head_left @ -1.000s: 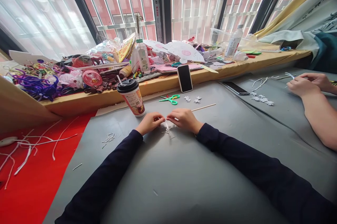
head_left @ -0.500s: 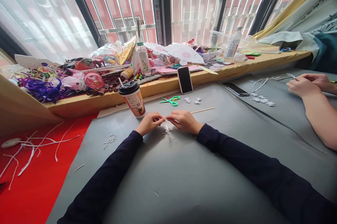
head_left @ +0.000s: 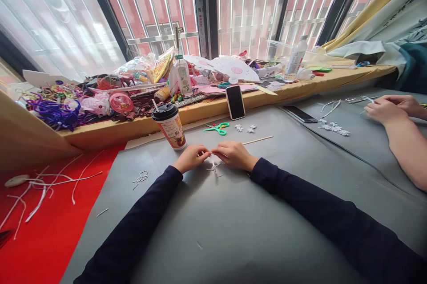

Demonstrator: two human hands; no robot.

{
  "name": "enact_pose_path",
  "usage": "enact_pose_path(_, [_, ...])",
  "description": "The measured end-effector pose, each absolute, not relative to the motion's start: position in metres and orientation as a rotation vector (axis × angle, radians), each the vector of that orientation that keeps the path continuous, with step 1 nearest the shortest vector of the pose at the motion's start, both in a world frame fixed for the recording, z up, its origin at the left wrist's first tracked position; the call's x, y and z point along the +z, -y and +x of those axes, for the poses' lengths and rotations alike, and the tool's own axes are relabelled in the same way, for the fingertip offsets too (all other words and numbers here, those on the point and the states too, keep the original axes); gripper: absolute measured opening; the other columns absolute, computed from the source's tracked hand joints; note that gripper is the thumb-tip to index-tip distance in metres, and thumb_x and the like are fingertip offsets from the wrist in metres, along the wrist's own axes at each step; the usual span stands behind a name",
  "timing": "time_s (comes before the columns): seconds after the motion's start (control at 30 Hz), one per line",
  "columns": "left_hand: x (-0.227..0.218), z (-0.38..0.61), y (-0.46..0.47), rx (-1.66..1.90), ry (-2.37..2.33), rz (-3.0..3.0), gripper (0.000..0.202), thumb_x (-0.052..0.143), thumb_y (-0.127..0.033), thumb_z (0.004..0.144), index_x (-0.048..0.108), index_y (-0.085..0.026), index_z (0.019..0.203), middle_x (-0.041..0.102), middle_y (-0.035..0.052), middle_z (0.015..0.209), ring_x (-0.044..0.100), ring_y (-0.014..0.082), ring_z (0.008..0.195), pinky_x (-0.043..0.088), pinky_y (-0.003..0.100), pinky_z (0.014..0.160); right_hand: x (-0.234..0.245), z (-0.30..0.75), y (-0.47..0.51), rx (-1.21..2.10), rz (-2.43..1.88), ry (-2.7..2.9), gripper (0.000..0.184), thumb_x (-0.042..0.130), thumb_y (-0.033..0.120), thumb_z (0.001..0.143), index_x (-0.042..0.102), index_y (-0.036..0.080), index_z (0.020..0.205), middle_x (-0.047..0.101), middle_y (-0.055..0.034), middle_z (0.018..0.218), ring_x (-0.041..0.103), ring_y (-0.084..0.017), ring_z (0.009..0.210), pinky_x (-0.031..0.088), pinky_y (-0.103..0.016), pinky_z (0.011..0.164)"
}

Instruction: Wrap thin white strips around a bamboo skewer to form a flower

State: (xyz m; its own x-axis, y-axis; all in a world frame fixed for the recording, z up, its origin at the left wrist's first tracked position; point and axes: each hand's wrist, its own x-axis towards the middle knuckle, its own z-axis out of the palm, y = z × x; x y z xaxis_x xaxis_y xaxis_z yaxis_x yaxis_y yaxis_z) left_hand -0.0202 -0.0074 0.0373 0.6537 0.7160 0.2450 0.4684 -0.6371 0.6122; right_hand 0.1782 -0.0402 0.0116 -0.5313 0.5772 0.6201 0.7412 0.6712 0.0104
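Close together over the grey table (head_left: pixel 220 221), my left hand (head_left: pixel 192 158) and my right hand (head_left: pixel 235 155) pinch a thin white cord (head_left: pixel 213 164) between their fingertips. Short white ends hang from it in a small knotted bunch. Beyond my right hand lies a thin wooden stick (head_left: pixel 258 140), its near end hidden behind that hand. Two small white flower-like pieces (head_left: pixel 251 128) rest farther back, with green-handled scissors (head_left: pixel 218 128) to their left.
A lidded paper cup (head_left: pixel 170 128) stands just behind my left hand, and a phone (head_left: pixel 235 102) leans against the ledge. Cord scraps (head_left: pixel 142 176) lie at left. Another person's hands (head_left: pixel 392 108) work at the right beside more white pieces (head_left: pixel 334 129). Clutter covers the window ledge.
The view has shifted slightly. Both my hands keep their pinch on the white cord, with barely any movement between them.
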Motion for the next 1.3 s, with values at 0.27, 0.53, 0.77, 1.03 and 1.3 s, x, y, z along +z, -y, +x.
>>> enact_pose_path(0.27, [0.0395,-0.0236,0.0065,0.572,-0.917,2.307,0.027,0.049,-0.038,0.074,0.066,-0.018,0.070,0.061,0.0020,0.062,0.051,0.0130,0.058,0.037,0.022,0.055,0.0135,0.1780,0.0418,-0.313,-1.004,2.306,0.024,0.041,0.032,0.087,0.061,0.023,0.096,0.059,-0.0024,0.076,0.050,-0.012,0.071,0.030,-0.023,0.060])
enact_pose_path(0.53, [0.0413,-0.0251,0.0073,0.579,-0.923,2.275,0.028,0.050,-0.040,0.073,0.066,-0.017,0.070,0.060,0.0016,0.058,0.051,0.0130,0.055,0.036,0.023,0.053,0.0133,0.1782,0.0419,-0.275,-1.078,2.284,0.029,0.040,0.036,0.087,0.064,0.021,0.086,0.059,-0.0024,0.069,0.049,-0.012,0.070,0.028,-0.024,0.058])
enact_pose_path(0.77, [0.0425,-0.0261,0.0072,0.603,-0.883,2.316,0.025,0.050,-0.037,0.074,0.065,-0.017,0.069,0.060,0.0009,0.058,0.050,0.0117,0.054,0.036,0.022,0.052,0.0147,0.1785,0.0425,-0.255,-1.060,2.289,0.029,0.040,0.037,0.087,0.064,0.021,0.087,0.060,-0.0029,0.070,0.049,-0.013,0.072,0.030,-0.024,0.060])
enact_pose_path(1.03, [0.0438,-0.0271,0.0070,0.630,-0.869,2.316,0.024,0.052,-0.037,0.074,0.065,-0.017,0.069,0.059,0.0008,0.059,0.049,0.0108,0.054,0.035,0.021,0.052,0.0146,0.1781,0.0429,-0.289,-1.044,2.286,0.028,0.040,0.037,0.087,0.063,0.021,0.091,0.059,-0.0024,0.071,0.049,-0.014,0.072,0.030,-0.025,0.061])
enact_pose_path(1.3, [0.0434,-0.0281,0.0069,0.615,-0.879,2.323,0.025,0.051,-0.037,0.074,0.064,-0.016,0.069,0.059,0.0011,0.060,0.050,0.0106,0.055,0.036,0.021,0.052,0.0126,0.1775,0.0414,-0.313,-1.050,2.279,0.029,0.039,0.036,0.088,0.063,0.021,0.090,0.058,-0.0029,0.070,0.047,-0.014,0.071,0.030,-0.025,0.060])
